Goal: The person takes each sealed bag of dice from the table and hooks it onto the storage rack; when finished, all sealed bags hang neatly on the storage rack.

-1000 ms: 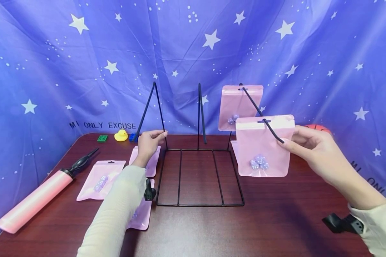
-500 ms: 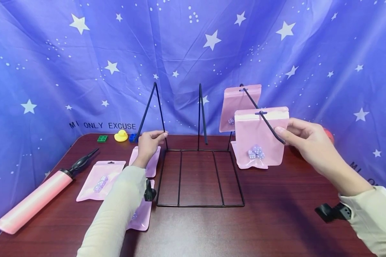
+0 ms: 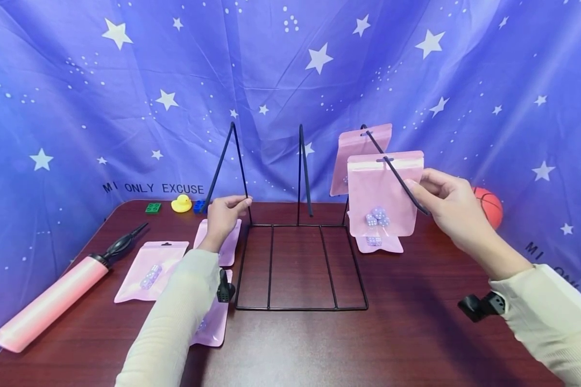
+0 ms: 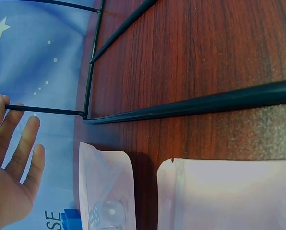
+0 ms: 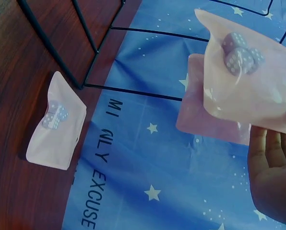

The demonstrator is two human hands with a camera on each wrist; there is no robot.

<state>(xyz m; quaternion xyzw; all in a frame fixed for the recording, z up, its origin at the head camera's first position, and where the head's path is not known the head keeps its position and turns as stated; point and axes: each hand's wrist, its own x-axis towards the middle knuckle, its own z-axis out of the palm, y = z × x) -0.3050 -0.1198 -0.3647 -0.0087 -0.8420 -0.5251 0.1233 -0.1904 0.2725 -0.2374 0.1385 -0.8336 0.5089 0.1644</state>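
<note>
A black wire rack (image 3: 302, 309) with three slanting prongs stands mid-table. My left hand (image 3: 222, 220) pinches its left upright between thumb and fingers, the other fingers spread loosely in the left wrist view. With my right hand (image 3: 447, 207) I pinch the right edge of a pink pouch (image 3: 384, 188) holding several lilac dice (image 3: 377, 217). The right prong (image 3: 401, 180) passes through this pouch's hang hole. Behind it, another pink pouch (image 3: 360, 145) hangs on the same prong. A further pink pouch (image 5: 61, 129) lies on the table below, mostly covered in the head view.
More pink pouches lie left of the rack, one of them (image 3: 174, 252) partly behind my left sleeve. A pink hand pump (image 3: 53, 301) rests at far left. Along the back are a green block (image 3: 153, 208), a yellow duck (image 3: 181, 203), a blue block (image 3: 200, 206) and an orange ball (image 3: 489, 207).
My right hand has moved the held pouch back and up along the right prong, leftward in view. The hanging pouch behind has turned slightly. My left hand has stayed on the upright.
</note>
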